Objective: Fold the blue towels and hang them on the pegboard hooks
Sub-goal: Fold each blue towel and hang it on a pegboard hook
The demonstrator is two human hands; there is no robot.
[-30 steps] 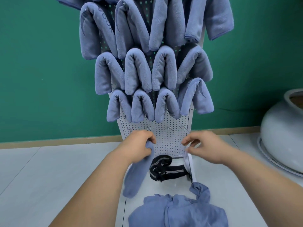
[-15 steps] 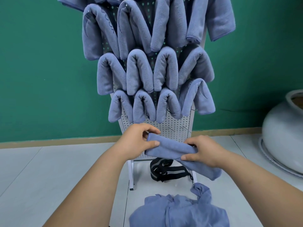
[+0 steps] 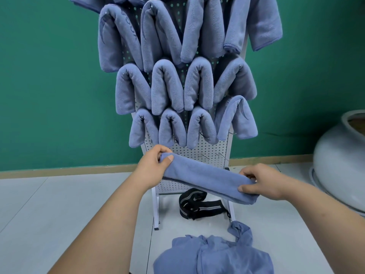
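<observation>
Closest in, below both hands, a knotted blue cloth bundle (image 3: pixel 213 258) lies on the pale floor (image 3: pixel 59 204), its knot on the side under the right hand.

Above it the person holds one folded blue towel (image 3: pixel 205 177) stretched between the two hands as a long, narrow band. The left hand (image 3: pixel 152 168) grips one end, with the thumb laid on the front of the cloth and the fingers curled round behind. The right hand (image 3: pixel 262 180) pinches the other end, fingers curled over the top edge and thumb pressed on the near face. A short bit of towel sticks out just past that hand. The band slopes down from the left hand to the right hand, which sits lower and nearer.

Just beyond the right hand and under the towel, a black strap (image 3: pixel 201 207) with grey stripes lies coiled on the floor between the stand's legs.

Right behind the hands stands the white pegboard (image 3: pixel 199 152). A few thin wire hooks (image 3: pixel 219 155) stick out of it just above the held towel, between the two hands. Higher up, rows of hung towels (image 3: pixel 167 89) drape over more hooks, each bent into an upside-down U and packed close to its neighbours.

Past the board is a green wall (image 3: pixel 49 86) with a wooden skirting (image 3: pixel 69 171) along its foot. Well off beyond the right hand sits a big grey pot (image 3: pixel 341 161) on the floor.
</observation>
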